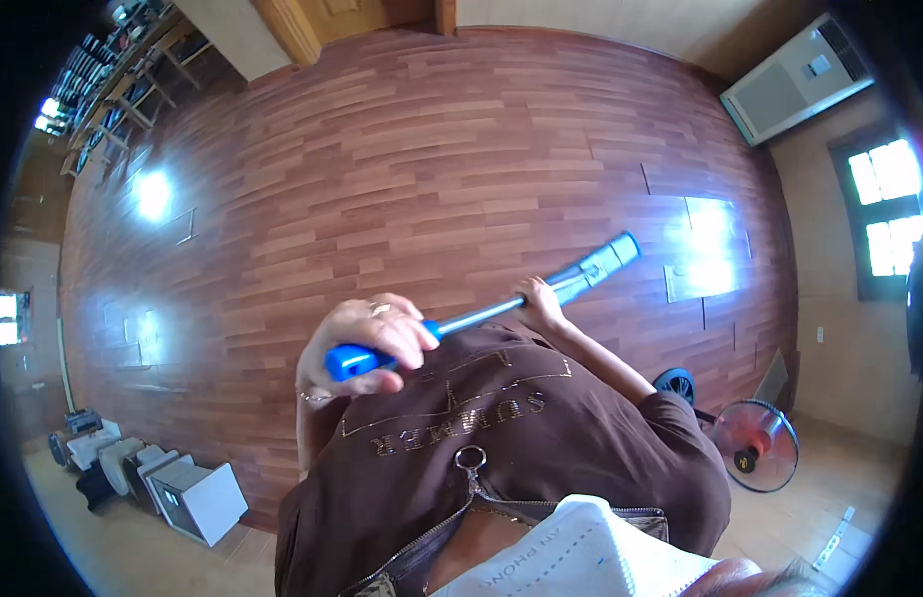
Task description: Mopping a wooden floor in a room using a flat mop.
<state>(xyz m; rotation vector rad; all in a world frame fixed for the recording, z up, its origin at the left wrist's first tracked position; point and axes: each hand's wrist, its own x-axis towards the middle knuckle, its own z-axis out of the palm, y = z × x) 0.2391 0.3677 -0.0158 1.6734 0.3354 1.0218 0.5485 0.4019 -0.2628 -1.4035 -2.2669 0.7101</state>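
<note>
A mop-like tool (481,315) slants across in front of my chest: blue grip at the lower left, thin metal pole, light-blue flat head (593,269) at the upper right. My left hand (374,333) is closed round the blue grip, with its rounded end showing past the palm. Farther along, my right hand (541,303) grips the pole where it meets the head. The tool is raised in front of my body, above the wood-plank floor (402,179). My right-hand fingers partly cover the joint.
A standing fan (755,446) is close on my right. White boxes (196,497) and other items line the lower left. Stacked tables and chairs (113,104) fill the far left. A white floor air conditioner (795,80) stands far right, near a window (884,209). The doorway (367,14) is straight ahead.
</note>
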